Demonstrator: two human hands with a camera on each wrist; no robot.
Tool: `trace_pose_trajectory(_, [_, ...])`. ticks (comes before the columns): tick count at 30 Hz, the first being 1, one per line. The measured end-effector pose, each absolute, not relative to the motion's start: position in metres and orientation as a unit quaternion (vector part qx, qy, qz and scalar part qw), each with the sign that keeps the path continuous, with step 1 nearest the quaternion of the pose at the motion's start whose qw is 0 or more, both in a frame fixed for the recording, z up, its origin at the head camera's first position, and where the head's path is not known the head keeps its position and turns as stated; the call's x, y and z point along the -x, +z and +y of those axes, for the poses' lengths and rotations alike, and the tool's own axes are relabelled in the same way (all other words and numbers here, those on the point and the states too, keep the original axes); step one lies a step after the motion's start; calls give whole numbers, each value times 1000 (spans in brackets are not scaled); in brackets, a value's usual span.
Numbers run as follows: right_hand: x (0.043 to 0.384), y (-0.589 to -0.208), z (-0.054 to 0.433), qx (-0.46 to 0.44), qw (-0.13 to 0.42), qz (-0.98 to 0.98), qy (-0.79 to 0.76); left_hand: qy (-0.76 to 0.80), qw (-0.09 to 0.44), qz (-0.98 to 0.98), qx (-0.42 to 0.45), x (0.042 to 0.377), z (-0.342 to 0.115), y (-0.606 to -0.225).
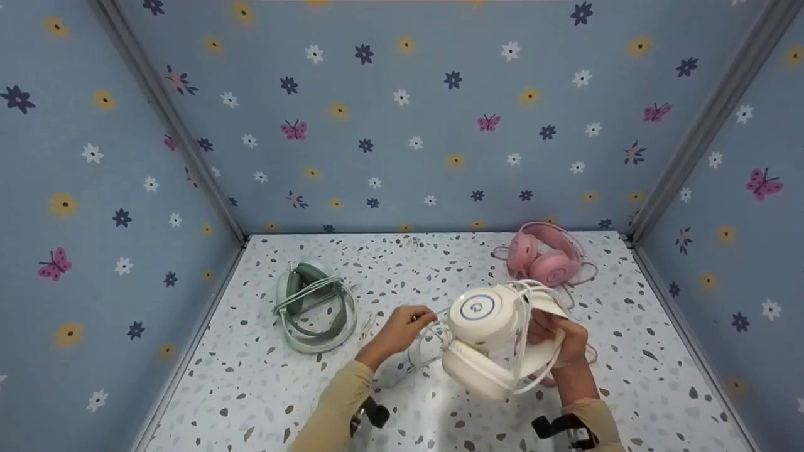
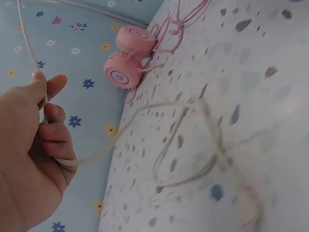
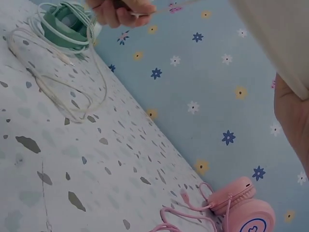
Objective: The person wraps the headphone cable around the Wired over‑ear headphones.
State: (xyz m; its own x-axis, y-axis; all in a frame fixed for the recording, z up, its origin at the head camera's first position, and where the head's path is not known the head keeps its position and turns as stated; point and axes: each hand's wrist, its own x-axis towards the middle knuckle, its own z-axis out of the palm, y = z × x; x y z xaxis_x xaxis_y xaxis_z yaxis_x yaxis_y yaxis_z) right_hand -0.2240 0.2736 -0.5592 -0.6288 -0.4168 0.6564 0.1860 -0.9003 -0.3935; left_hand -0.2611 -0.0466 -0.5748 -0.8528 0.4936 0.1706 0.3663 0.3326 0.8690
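Observation:
My right hand (image 1: 570,344) grips the headband of a pair of white headphones (image 1: 480,317), raised over the right part of the table. Their round ear cups face left, and strands of white cord loop around the cups and band. To the left of the cups my left hand (image 1: 399,329) holds the white cable (image 2: 130,123), curled fingers and thumb around it. Beyond that hand, the cable droops in a loose loop to the tabletop, with its blurred plug end (image 2: 248,208) low in the left wrist view.
Pink headphones (image 1: 556,269) with a pink cord lie at the back right, behind the white pair. Green headphones (image 1: 344,314), their cord wrapped around them, lie on the left of the speckled table (image 1: 389,263). Flower-patterned walls (image 1: 414,113) enclose the back and sides.

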Motion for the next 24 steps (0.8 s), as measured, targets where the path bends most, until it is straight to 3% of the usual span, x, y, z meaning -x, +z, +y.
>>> trace_pose_trajectory(8, [226,-559,278,297,67,143,-942,617,47,748,-239,199,-2,-604])
trace_pose_trajectory(17, [222,-547,275,282,-28,208,-936,582,72,795,-157,158,-10,-606])
trace_pose_trajectory(24, [223,-507,287,91,-230,342,-906,549,55,814,-183,132,-32,-594])
